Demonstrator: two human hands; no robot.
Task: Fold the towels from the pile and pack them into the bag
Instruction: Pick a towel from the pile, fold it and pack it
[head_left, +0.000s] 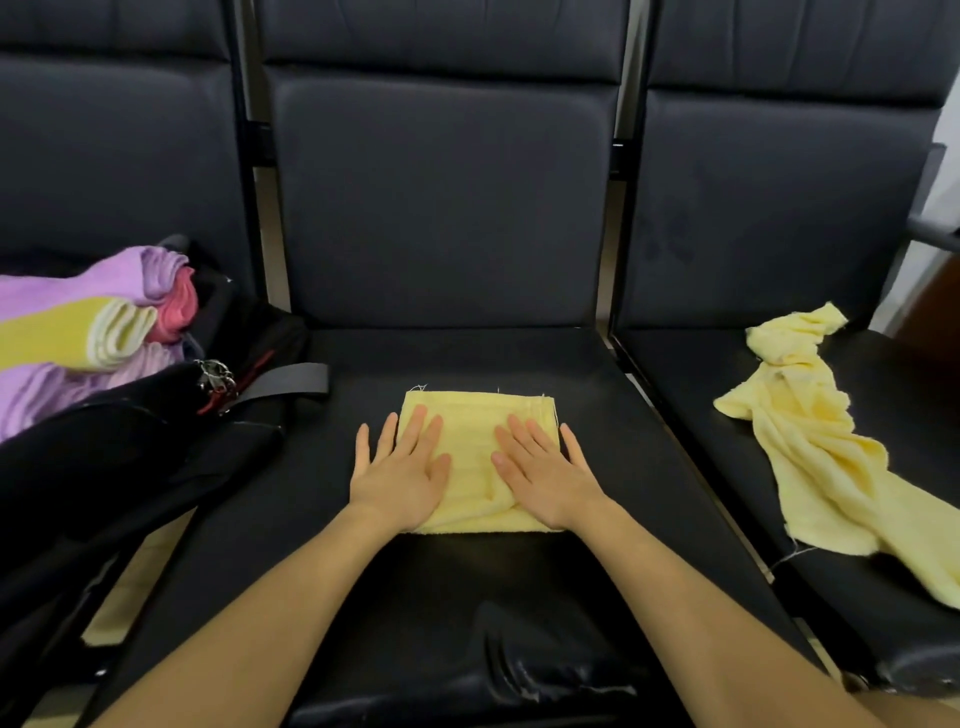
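A folded pale yellow towel (475, 415) lies flat on the middle black seat (467, 597). My left hand (402, 470) presses its left side with straight fingers, partly over the towel's edge. My right hand (543, 475) lies flat on its right side. A black bag (119, 467) sits open on the left seat, holding folded purple, yellow and pink towels (88, 327). Unfolded yellow towels (810, 447) lie crumpled on the right seat.
Three black padded seats stand in a row with upright backrests (441, 197) behind. A grey bag strap (288, 382) and metal zipper pulls (215, 376) reach onto the middle seat's left edge. Metal frame gaps separate the seats.
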